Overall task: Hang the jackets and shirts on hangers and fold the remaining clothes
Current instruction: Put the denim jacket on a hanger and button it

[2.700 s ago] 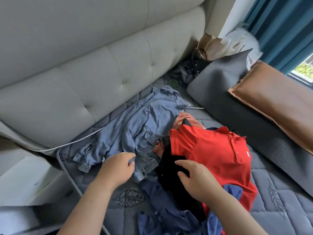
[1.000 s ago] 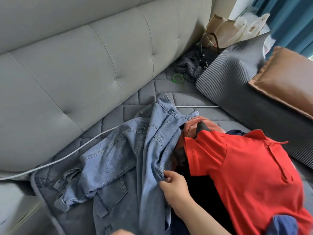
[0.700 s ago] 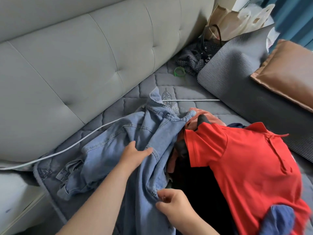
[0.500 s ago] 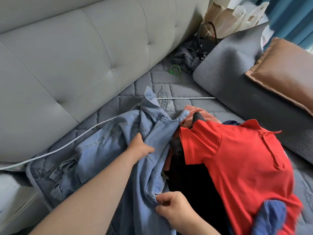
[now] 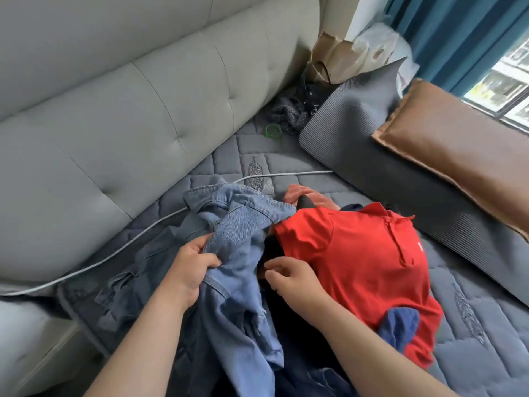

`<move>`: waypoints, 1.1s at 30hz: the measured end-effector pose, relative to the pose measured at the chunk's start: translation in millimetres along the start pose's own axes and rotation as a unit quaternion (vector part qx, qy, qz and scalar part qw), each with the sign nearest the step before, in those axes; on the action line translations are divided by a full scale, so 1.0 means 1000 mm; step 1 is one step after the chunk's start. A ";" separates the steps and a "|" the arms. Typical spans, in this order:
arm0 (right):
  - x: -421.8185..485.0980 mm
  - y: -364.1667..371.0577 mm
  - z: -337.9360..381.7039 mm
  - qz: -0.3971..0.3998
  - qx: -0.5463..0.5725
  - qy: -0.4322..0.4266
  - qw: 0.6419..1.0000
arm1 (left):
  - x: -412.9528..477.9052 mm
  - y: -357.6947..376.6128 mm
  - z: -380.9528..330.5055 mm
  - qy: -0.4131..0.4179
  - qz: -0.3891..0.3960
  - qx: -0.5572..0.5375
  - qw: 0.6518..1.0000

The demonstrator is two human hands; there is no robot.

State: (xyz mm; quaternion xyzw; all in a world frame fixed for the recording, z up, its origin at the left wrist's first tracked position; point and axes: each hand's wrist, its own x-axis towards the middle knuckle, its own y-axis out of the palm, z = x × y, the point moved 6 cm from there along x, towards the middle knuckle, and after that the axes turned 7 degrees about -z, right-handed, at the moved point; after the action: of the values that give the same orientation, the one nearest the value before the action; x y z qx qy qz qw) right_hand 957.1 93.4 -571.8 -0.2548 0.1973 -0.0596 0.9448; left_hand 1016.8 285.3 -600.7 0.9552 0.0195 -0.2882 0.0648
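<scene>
Your left hand (image 5: pixel 190 267) has a fistful of the denim jacket (image 5: pixel 237 253), bunched on the bed (image 5: pixel 286 156) next to the red polo (image 5: pixel 360 270), probably to pull it free for a hanger; your right hand (image 5: pixel 289 279) is curled at its edge, can't tell if it's pinching anything.

Setting: home bedroom. Evidence: tufted grey padded headboard (image 5: pixel 143 110) along a bed (image 5: pixel 472 353) with a quilted grey cover, and a ribbed grey pillow (image 5: pixel 357 144) and a brown pillow (image 5: pixel 458 156) lying on it. Also noted: teal curtain (image 5: pixel 458 30) beside a window (image 5: pixel 509 81), paper bag (image 5: pixel 335 61) in the corner, household laundery on the bed (denim jacket (image 5: pixel 237 253), red polo shirt (image 5: pixel 366 267)).
</scene>
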 end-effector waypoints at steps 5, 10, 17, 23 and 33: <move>-0.011 -0.042 0.061 -0.106 0.029 -0.052 0.993 | -0.081 0.013 -0.030 0.046 0.058 0.055 0.996; -0.042 -0.082 0.112 -0.159 -0.057 -0.107 0.980 | -0.154 0.011 -0.065 0.100 0.058 0.087 0.989; -0.084 -0.134 0.151 0.018 -0.002 -0.014 1.000 | -0.248 0.012 -0.136 0.182 0.004 0.085 0.980; -0.150 -0.194 0.247 -0.094 -0.072 -0.311 0.943 | -0.320 0.034 -0.155 0.235 0.017 0.184 0.954; -0.285 -0.267 0.350 -0.211 -0.137 -0.631 0.734 | -0.403 0.059 -0.226 0.325 -0.075 0.284 0.899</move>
State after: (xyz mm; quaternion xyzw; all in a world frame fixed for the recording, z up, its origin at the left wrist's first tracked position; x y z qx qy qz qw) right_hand 833.7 84.2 -62.4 -0.3959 -0.4966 -0.0556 0.7704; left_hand 809.5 257.1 -185.1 0.9693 0.0289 0.0408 -0.2407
